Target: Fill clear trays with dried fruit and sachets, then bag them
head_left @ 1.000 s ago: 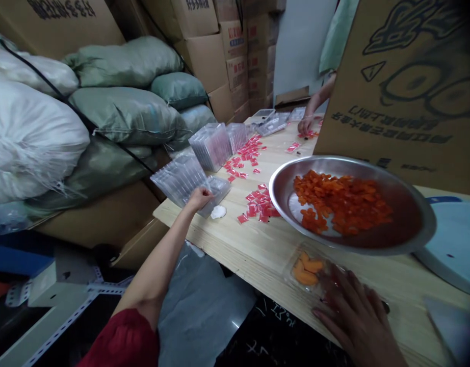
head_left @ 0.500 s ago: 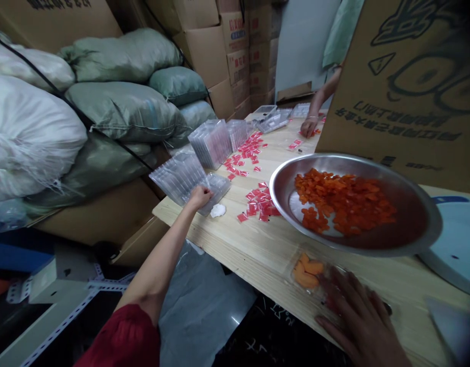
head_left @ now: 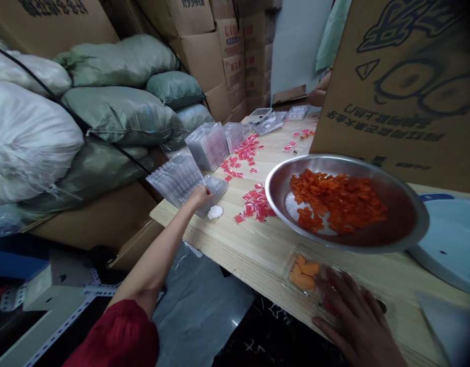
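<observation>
My left hand, fingers closed, grips a clear plastic case lying at the near end of a leaning row of similar cases. A crumpled white scrap lies just beside that hand. My right hand rests with its fingers spread over another clear plastic case. Orange slices show in its left part; something red and a dark round piece peek out around the fingers, mostly hidden.
Red sachets lie on the wooden table. A steel bowl of small orange pieces stands before a tall cardboard carton. At right is a pale blue round thing. Stuffed sacks are piled left.
The other person's hand has drawn back from the table, mostly behind the carton. My view has shifted slightly. Both my hands keep nearly the same places.
</observation>
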`<state>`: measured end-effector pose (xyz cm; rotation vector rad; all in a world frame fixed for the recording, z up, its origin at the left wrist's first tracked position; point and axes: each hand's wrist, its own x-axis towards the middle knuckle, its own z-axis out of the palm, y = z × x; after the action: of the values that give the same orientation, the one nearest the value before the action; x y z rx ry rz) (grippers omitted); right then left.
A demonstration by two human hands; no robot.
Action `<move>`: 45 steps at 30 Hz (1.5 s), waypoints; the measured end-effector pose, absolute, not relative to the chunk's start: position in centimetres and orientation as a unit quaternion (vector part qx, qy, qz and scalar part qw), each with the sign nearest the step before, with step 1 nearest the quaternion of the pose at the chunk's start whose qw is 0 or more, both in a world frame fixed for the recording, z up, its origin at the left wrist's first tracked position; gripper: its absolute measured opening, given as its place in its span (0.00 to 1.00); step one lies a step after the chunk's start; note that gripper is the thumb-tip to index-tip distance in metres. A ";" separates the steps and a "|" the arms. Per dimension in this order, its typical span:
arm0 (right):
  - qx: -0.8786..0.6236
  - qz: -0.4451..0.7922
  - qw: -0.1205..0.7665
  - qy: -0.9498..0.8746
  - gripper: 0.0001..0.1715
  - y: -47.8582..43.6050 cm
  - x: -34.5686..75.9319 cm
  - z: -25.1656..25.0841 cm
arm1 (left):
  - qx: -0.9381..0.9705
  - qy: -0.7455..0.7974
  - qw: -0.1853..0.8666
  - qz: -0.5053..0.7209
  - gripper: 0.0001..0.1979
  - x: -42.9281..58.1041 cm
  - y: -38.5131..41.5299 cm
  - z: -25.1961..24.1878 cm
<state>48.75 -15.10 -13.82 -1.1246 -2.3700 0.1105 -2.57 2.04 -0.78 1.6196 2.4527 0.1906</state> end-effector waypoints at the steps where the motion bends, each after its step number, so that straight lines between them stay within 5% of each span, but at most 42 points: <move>1: -0.414 0.041 0.251 -0.874 0.42 -15.1 48.8 -13.8 | 0.552 0.826 0.092 0.069 0.06 -2.6 2.1 -0.7; 13: -0.413 0.074 0.250 -0.873 0.43 -14.7 49.4 -14.5 | 0.552 0.800 0.065 0.225 0.06 -3.9 -1.1 2.4; 24: -0.434 0.206 0.355 -0.802 0.24 -15.1 49.9 -12.0 | 0.492 0.751 0.120 0.425 0.10 -1.8 -4.8 7.8; 28: -0.474 0.353 0.386 -0.708 0.26 -15.7 46.8 -6.0 | 0.476 0.637 0.346 0.498 0.11 4.7 -10.2 10.0; 34: -0.453 0.508 0.465 -0.566 0.40 -13.7 43.6 -0.4 | 0.336 0.441 0.757 0.345 0.07 15.8 -15.2 6.8; 38: -0.442 0.624 0.407 -0.499 0.22 -13.1 45.6 -0.7 | 0.321 0.406 0.799 0.306 0.10 18.8 -14.8 3.7; 45: -0.448 0.592 0.446 -0.500 0.25 -13.9 45.3 -2.1 | 0.426 0.406 0.764 0.265 0.15 18.6 -16.7 4.4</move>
<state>45.27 -13.92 -2.13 -1.1088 -1.2393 1.4671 18.60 -16.67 4.37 0.9258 0.8815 0.5756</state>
